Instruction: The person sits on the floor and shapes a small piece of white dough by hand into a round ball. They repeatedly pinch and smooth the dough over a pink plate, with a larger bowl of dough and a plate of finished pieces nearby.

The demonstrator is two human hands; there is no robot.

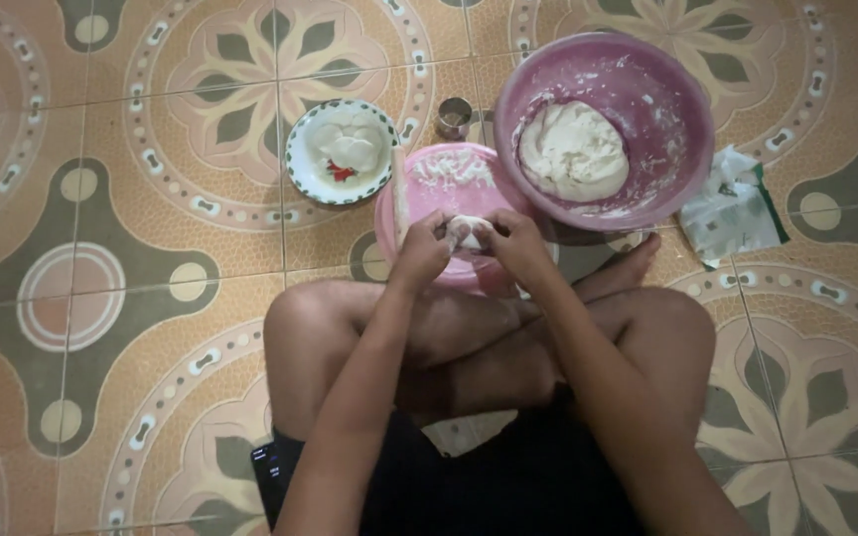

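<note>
Dough piece [469, 231]: small white lump at frame centre, pinched between both hands above the pink round tray [449, 189].
Left hand [422, 248]: fingers curled, thumb and fingertips closed on the lump's left side.
Right hand [516, 243]: fingers closed on its right side, touching the left hand.
Risk: the soft lump may tear or stick to floury fingers if pressed too hard.
Risk: it may slip and drop onto the tray.
Surroundings: pink bowl [667, 89] with the large dough mass [573, 149], upper right; patterned plate [340, 151], left of the tray.
</note>
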